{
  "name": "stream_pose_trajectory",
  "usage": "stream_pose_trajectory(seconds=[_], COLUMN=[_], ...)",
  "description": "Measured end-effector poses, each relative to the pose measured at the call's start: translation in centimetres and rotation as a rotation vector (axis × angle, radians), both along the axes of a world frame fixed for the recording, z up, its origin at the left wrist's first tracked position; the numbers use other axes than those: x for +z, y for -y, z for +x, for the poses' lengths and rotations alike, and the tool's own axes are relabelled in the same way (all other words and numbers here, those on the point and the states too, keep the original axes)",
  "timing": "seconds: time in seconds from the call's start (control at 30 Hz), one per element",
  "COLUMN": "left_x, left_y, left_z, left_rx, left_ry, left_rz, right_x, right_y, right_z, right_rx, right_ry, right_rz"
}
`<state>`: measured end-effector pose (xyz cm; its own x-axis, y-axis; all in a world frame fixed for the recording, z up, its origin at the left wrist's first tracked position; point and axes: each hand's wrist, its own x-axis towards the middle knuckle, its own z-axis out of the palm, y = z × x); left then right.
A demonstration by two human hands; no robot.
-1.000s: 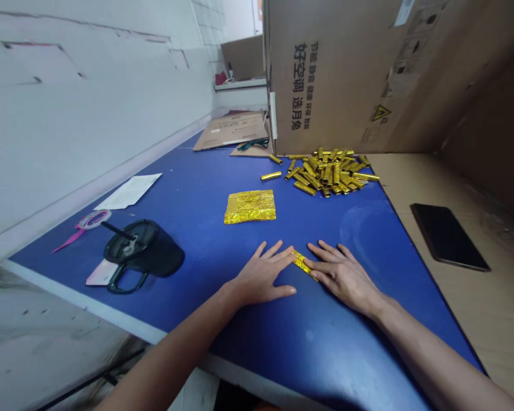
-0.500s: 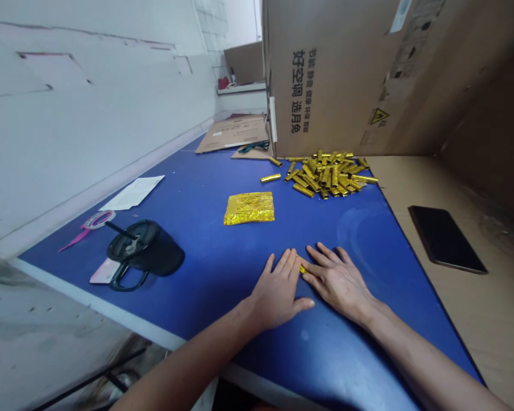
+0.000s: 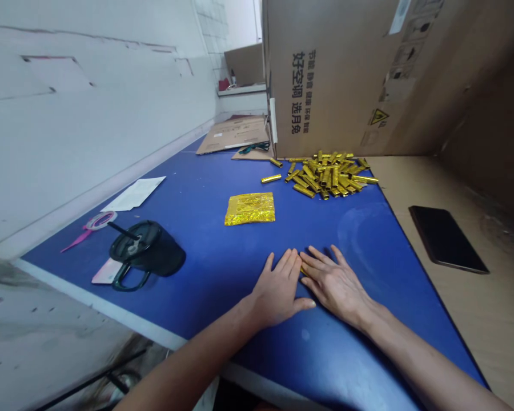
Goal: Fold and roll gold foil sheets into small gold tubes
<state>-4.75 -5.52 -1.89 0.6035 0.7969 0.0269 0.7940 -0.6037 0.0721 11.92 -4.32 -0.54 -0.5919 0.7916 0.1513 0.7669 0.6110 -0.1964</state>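
My left hand point(image 3: 279, 291) lies flat on the blue table point(image 3: 223, 268), fingers stretched forward and thumb out to the side. Beside it, my right hand point(image 3: 332, 279) rests with its fingers spread, their tips close to the left hand's fingers. Between and partly under the fingers shows a sliver of gold foil point(image 3: 302, 270); most of it is hidden. Farther up the table lies a stack of gold foil sheets point(image 3: 250, 208). Behind that, a heap of small rolled gold foil tubes point(image 3: 329, 176) is piled against the box, with a single tube point(image 3: 271, 178) apart on its left.
A dark mug point(image 3: 154, 251) with a straw stands at left, near a roll of tape point(image 3: 101, 220) and a white paper point(image 3: 135, 194). A large cardboard box point(image 3: 338, 80) rises at the back. A black phone-like tablet point(image 3: 448, 238) lies on cardboard at right.
My right hand has shifted slightly left and its fingers have drawn closer over the gold foil, which shows less now. My left hand stays nearly in place.
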Motion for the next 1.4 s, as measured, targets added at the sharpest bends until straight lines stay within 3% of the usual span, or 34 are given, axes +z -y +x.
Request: stream_pose_trajectory(seconds=[0.27, 0.47, 0.63, 0.97, 1.13, 1.3, 1.4], left_x=[0.4, 0.5, 0.4, 0.9, 1.0, 1.0, 1.1], left_y=[-2.0, -1.9, -0.4, 5.5, 5.7, 5.5, 5.4], left_z=[-1.1, -1.3, -1.2, -0.4, 0.2, 0.3, 0.3], left_rx=[-0.028, -0.019, 0.011, -0.029, 0.007, 0.016, 0.013], left_ry=[-0.01, -0.003, 0.004, 0.049, 0.057, 0.056, 0.052], left_rz=[-0.038, -0.04, -0.01, -0.061, -0.108, -0.117, -0.105], right_x=[-0.8, -0.9, -0.8, -0.3, -0.1, 0.1, -0.1], right_y=[1.1, 1.8, 1.6, 0.9, 1.0, 2.4, 2.7], right_z=[0.1, 0.9, 1.5, 2.4, 2.4, 1.1, 0.7], right_rx=[0.007, -0.045, -0.067, -0.139, -0.108, 0.061, 0.046], right_ry=[0.052, 0.066, 0.04, 0.085, 0.033, -0.028, -0.045], right_rz=[0.004, 0.01, 0.009, 0.028, 0.056, 0.0, -0.023])
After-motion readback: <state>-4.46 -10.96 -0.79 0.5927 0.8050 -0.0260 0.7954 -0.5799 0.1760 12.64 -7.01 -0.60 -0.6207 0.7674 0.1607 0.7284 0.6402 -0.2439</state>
